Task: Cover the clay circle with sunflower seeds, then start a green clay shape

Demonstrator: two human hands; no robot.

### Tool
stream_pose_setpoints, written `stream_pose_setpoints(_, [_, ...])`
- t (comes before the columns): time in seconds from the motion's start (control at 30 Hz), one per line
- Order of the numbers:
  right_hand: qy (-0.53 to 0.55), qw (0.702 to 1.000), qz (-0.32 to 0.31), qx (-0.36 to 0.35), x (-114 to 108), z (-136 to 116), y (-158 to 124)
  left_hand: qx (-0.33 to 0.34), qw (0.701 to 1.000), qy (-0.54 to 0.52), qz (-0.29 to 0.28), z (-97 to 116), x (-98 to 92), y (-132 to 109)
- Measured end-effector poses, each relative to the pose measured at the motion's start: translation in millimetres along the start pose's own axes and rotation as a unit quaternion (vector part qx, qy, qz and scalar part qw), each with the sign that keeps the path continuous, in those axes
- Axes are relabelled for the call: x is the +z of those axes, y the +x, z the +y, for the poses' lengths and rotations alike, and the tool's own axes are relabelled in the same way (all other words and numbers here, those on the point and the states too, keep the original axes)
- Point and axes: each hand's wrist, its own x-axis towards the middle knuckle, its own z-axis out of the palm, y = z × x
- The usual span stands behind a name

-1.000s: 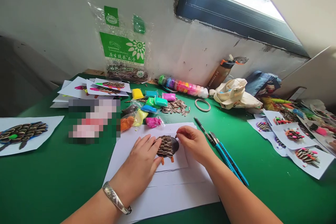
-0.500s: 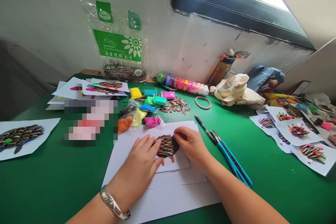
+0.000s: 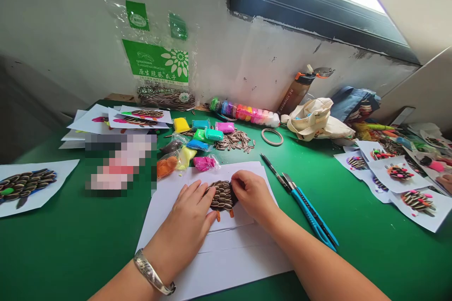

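Observation:
A clay figure covered in overlapping striped sunflower seeds (image 3: 221, 196) lies on a white paper card (image 3: 243, 221), with orange clay feet (image 3: 218, 216) below it. My left hand (image 3: 190, 211) lies flat on the paper, its fingertips against the figure's left side. My right hand (image 3: 251, 195) curls over the figure's right edge, fingertips pressing on it and hiding the dark clay there. A silver bangle (image 3: 153, 273) circles my left wrist. Stacked white paper sheets (image 3: 226, 263) lie under the card.
On the green table (image 3: 70, 244) are blue craft knives (image 3: 312, 216) to my right, clay packets (image 3: 201, 138) and loose seeds (image 3: 235, 141) ahead. Finished seed pictures (image 3: 399, 174) lie at right, where another person's hand (image 3: 445, 182) shows. A blurred patch covers the left.
My right hand has slid left and now covers the dark clay that showed to the right of the seeds. The view has shifted slightly. My left hand stays in place.

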Motion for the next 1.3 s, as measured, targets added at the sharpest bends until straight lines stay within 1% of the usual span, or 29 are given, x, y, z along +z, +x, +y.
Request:
stream_pose_setpoints(0.13, [-0.003,1.0,0.002,-0.004,1.5,-2.7,-1.8,-0.001,1.0,0.015,-0.017,0.5,-1.5,0.5])
stream_pose_setpoints(0.3, [-0.002,1.0,-0.002,-0.011,2.9,-3.7,-2.6,-0.002,1.0,0.015,-0.018,1.4,-3.6,2.1])
stream_pose_setpoints(0.43, [0.016,0.999,-0.013,-0.024,0.9,0.4,-1.1,-0.001,1.0,0.012,-0.019,1.1,-3.4,2.1])
stream_pose_setpoints(0.57, [0.034,0.999,0.003,-0.022,-6.0,7.1,-1.4,-0.004,1.0,0.01,-0.016,-0.4,-2.4,0.7])
stream_pose_setpoints(0.67, [0.016,0.999,-0.006,-0.029,-9.0,9.5,-2.5,-0.005,1.0,0.01,-0.014,-0.5,-2.1,-0.5])
stream_pose_setpoints(0.8, [-0.008,0.999,-0.023,-0.04,-7.0,8.8,-2.8,-0.003,1.0,0.013,-0.013,0.5,-2.5,-0.9])
stream_pose_setpoints(0.93, [0.0,0.999,-0.006,-0.037,-7.2,9.1,-2.6,-0.002,1.0,0.009,-0.014,0.8,-3.2,0.7])
stream_pose_setpoints(1.0, [0.0,1.0,-0.003,-0.031,-9.4,9.7,-2.8,-0.006,1.0,0.009,-0.019,0.8,-3.8,1.5])
stream_pose_setpoints(1.13, [-0.019,0.999,-0.019,-0.023,-12.7,9.1,-3.4,-0.013,0.999,0.017,-0.039,0.6,-4.9,1.6])
stream_pose_setpoints(1.3, [-0.036,0.999,-0.033,-0.023,-12.3,6.5,-2.6,-0.002,0.999,0.021,-0.044,0.3,-5.3,0.9])
